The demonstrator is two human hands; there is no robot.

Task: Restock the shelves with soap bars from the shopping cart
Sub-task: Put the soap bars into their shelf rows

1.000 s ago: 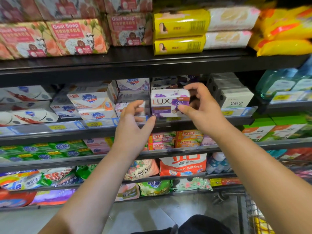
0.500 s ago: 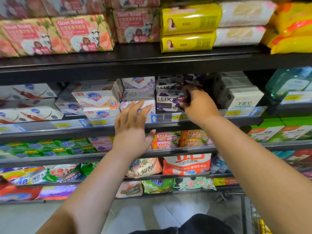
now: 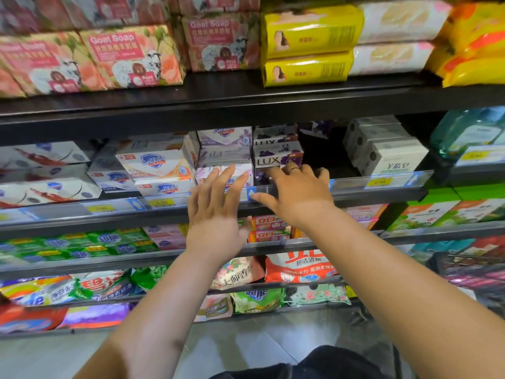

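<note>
LUX soap box [image 3: 276,157] seated on middle shelf, front face just behind price rail [image 3: 382,184]. Right hand [image 3: 297,198] not gripping: relaxed fingertips touching box's lower front edge, thumb lying across rail. Left hand [image 3: 216,214] open, fingers spread before Safeguard box [image 3: 205,175] just left. Dark open bay [image 3: 322,157] immediately right of LUX, bounded by white boxes [image 3: 393,157].
</note>
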